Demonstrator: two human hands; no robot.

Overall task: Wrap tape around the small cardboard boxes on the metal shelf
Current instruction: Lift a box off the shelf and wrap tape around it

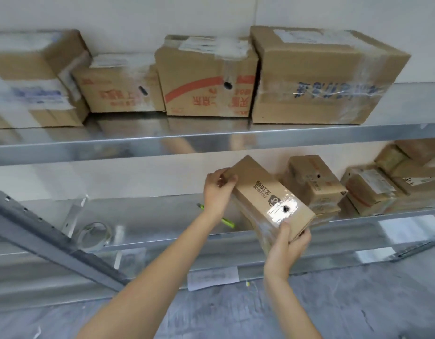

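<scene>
Two hands: both are on one small cardboard box (267, 196), held tilted above the front edge of the lower metal shelf (162, 216).
Left hand (217, 192): curled round the far, upper end of the box, thumb on top and fingers wrapped at the corner.
Right hand (286, 243): grasps the near, lower end, thumb pressed on the top face just beside a glossy patch of clear tape (282, 209), fingers tucked underneath.
Box in hand: long and narrow, dark print and a logo on top, a dark hole under the shiny tape; clear film shows along its left side too.
Behind the left forearm: a green and yellow pen-like tool (227, 222) lies on the shelf, partly hidden; I cannot tell what it is.
Right of the held box: more small boxes (314, 184) sit on the same shelf against the wall, with a further pile (373, 189) stacked beyond them.
Left on the shelf: a roll of clear tape (95, 237) lies well apart from the hands, near the front lip.
Upper shelf (211, 140): four larger cardboard boxes (206, 77) stand in a row, taped, with red or blue print.
Frame: a grey perforated upright (52, 238) slants across the lower left.
Below: a white paper label (212, 277) sits on the bottom rail, above the grey floor (333, 309).
</scene>
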